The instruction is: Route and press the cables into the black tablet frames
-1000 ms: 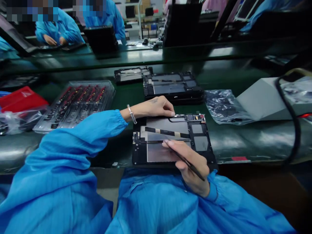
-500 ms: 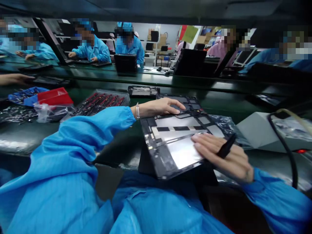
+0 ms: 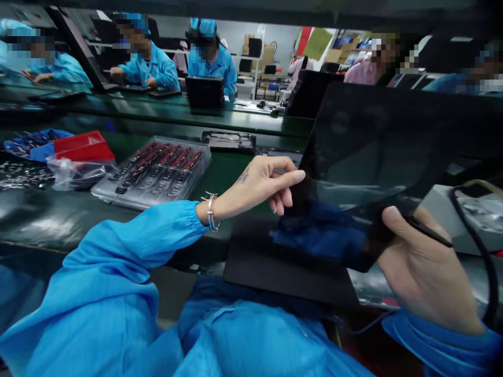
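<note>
A tablet (image 3: 353, 173) is raised and tilted above a black mat (image 3: 286, 267), its dark glass face toward me. My right hand (image 3: 428, 256) grips its lower right corner, thumb on the glass. A thin black tool (image 3: 430, 232), its kind unclear, is tucked in that same hand. At the tablet's left edge is my left hand (image 3: 271, 183), with the thumb over the rim and the other fingers curled beside it. The tablet's inner side, with its boards and metal plates, faces away and is hidden.
To the left lies a clear tray (image 3: 157, 173) of small red-and-black parts, beside a red bin (image 3: 84, 148) and a blue bin (image 3: 39, 146). Another opened device (image 3: 228, 141) lies behind. A grey box (image 3: 440, 204) with a black cable stands right. Co-workers sit across the bench.
The tablet has been lifted and turned over, from inner side up to glass face toward me. My right hand has moved from on top of it to its lower right corner.
</note>
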Demonstrator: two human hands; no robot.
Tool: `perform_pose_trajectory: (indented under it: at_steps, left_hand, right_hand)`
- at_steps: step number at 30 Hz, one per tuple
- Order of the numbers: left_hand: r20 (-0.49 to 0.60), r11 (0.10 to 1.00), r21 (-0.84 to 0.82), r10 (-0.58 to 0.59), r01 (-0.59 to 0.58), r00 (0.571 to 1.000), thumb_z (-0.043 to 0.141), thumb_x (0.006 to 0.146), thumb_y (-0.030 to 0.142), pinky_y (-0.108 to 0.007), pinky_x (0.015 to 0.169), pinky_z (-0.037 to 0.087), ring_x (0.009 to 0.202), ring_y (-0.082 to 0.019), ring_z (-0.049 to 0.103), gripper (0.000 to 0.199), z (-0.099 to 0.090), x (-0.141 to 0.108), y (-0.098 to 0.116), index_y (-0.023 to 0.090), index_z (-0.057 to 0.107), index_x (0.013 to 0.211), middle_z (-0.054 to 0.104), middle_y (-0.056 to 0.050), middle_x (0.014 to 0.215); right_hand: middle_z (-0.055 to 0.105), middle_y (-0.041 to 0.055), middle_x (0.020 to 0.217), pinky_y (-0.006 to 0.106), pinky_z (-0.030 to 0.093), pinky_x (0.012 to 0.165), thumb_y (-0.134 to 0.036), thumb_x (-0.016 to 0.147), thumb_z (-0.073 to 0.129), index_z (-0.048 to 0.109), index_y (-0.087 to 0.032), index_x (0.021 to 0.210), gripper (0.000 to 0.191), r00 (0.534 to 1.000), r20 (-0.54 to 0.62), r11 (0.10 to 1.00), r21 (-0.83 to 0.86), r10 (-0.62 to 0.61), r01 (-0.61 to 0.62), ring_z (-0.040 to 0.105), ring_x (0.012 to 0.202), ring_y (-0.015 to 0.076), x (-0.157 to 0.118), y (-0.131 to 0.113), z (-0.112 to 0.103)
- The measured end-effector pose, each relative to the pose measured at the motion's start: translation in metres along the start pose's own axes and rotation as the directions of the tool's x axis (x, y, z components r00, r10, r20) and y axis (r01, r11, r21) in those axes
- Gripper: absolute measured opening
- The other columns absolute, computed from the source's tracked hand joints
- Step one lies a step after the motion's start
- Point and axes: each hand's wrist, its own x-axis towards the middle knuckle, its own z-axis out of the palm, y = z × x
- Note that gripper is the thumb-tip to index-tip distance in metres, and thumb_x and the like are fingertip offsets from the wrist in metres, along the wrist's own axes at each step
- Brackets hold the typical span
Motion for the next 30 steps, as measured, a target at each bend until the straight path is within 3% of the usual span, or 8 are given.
perform_pose_trajectory:
  at_steps: [4,9,18,24,30]
  left_hand:
    - [-0.024,0.985,-0.107,-0.139,0.136,0.990,0.061,0.102,0.043,-0.011,0.041,0.047,0.046,-0.009,0.067,0.042,0.002,0.001,-0.015,0.015,0.049,0.073,0.071,-0.001,0.061]
    - [-0.044,0.944,-0.176,-0.291,0.280,0.956,0.060,0.104,0.035,-0.011,0.039,0.045,0.043,-0.008,0.065,0.039,0.002,0.002,-0.028,0.015,0.049,0.072,0.070,-0.001,0.058]
    - [-0.044,0.928,-0.171,-0.342,0.330,0.939,0.058,0.105,0.031,-0.011,0.039,0.045,0.043,-0.008,0.065,0.037,0.001,0.004,-0.036,0.014,0.051,0.073,0.069,-0.002,0.058]
    - [-0.035,0.932,-0.164,-0.331,0.322,0.943,0.063,0.101,0.039,-0.011,0.040,0.045,0.043,-0.008,0.065,0.040,0.002,0.006,-0.031,0.014,0.050,0.073,0.070,-0.002,0.059]
    - [-0.033,0.937,-0.142,-0.326,0.318,0.945,0.065,0.099,0.042,-0.012,0.040,0.046,0.044,-0.008,0.065,0.043,0.002,0.007,-0.030,0.013,0.051,0.071,0.069,-0.003,0.058]
  right_hand:
    - [0.073,0.0035,0.123,0.048,0.043,0.123,-0.032,0.071,0.090,0.076,-0.025,0.092,0.026,0.956,-0.021,0.953,0.083,0.294,-0.291,0.060,0.134,0.0278,-0.007,-0.001,0.003]
    - [0.070,0.0017,0.135,0.048,0.051,0.117,-0.030,0.078,0.086,0.077,-0.028,0.106,0.030,0.891,0.063,0.883,0.119,0.449,-0.453,0.060,0.135,0.0274,-0.008,0.007,0.001]
    - [0.066,-0.0005,0.141,0.043,0.050,0.119,-0.027,0.084,0.083,0.077,-0.029,0.114,0.031,0.872,0.072,0.861,0.143,0.483,-0.489,0.058,0.137,0.0262,-0.009,0.014,-0.002]
    - [0.069,-0.0009,0.137,0.044,0.051,0.118,-0.029,0.085,0.080,0.078,-0.032,0.111,0.026,0.875,0.073,0.867,0.116,0.478,-0.484,0.058,0.137,0.0265,-0.008,0.013,-0.002]
    - [0.069,0.0026,0.137,0.048,0.053,0.114,-0.026,0.083,0.079,0.077,-0.028,0.112,0.029,0.918,0.102,0.909,0.130,0.384,-0.395,0.062,0.132,0.0283,-0.012,0.019,-0.005]
